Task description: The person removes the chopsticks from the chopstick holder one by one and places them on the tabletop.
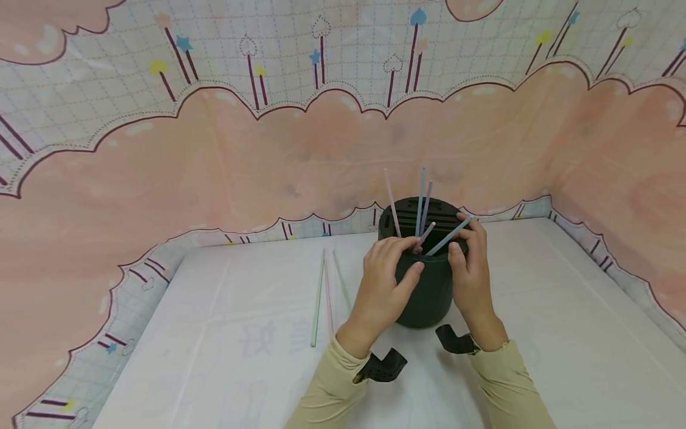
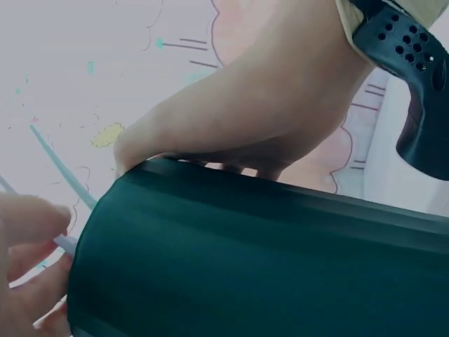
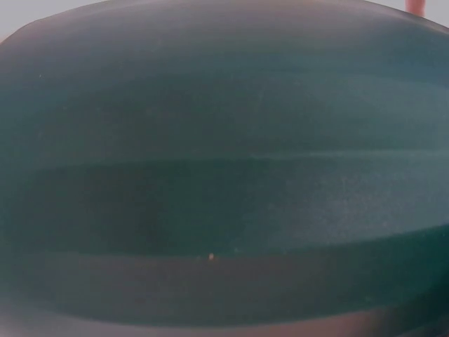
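A dark green round container (image 1: 426, 298) stands on the white table, several pastel straws leaning in its mouth. My left hand (image 1: 383, 283) grips its near left rim, thumb on the outer wall and fingertips over the edge beside a short purple straw (image 1: 426, 234). At the right of the rim, my right hand (image 1: 474, 274) pinches a slanted blue straw (image 1: 449, 236). The left wrist view shows the left hand (image 2: 245, 105) around the container (image 2: 245, 253) and the right fingers (image 2: 35, 221) on a pale straw. Only the container's wall (image 3: 224, 203) fills most of the right wrist view.
Two green straws (image 1: 317, 304) and one pink straw (image 1: 329, 292) lie on the white table (image 1: 225, 333) left of the container. A patterned cloth (image 1: 295, 161) rises behind the table. Black wrist mounts (image 1: 388, 364) jut inward below the hands.
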`<state>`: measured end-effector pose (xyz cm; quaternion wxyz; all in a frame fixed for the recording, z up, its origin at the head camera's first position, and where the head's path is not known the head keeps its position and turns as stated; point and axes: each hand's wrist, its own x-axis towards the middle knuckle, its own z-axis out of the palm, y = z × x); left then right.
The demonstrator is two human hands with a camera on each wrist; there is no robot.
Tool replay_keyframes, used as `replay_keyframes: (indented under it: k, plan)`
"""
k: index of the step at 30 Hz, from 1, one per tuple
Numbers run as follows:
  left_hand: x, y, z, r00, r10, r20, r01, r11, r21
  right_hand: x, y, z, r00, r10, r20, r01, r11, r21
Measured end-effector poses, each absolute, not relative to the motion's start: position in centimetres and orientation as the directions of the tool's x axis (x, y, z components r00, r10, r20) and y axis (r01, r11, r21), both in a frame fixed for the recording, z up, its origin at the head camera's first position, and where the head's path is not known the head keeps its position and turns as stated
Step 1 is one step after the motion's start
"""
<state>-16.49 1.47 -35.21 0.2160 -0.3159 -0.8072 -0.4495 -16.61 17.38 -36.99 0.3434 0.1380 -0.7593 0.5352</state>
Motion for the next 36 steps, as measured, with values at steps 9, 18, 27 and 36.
replay_keyframes:
  k: [9,18,27,36]
  plan:
    - [-16.3,1.5,-35.2,-0.679,0.251,0.690,0.725,0.378,0.576,-18.1,18.1,-38.7,-0.688,0.134,0.713,-0.613,0.418,-0.670]
    - [-16.1,1.6,-35.2,-0.645,0.204,0.737,0.739,0.413,0.533,-18.0,17.9,-38.7,-0.694,0.123,0.709,-0.621,0.394,-0.677]
    - [-15.9,1.3,-34.5,-0.629,0.181,0.756,0.760,0.349,0.548,-17.9,17.9,-38.6,-0.682,0.121,0.721,-0.633,0.398,-0.664]
    - [-15.6,1.3,-34.2,-0.596,0.167,0.785,0.796,0.251,0.551,-17.9,18.0,-38.5,-0.676,0.113,0.728,-0.642,0.395,-0.657]
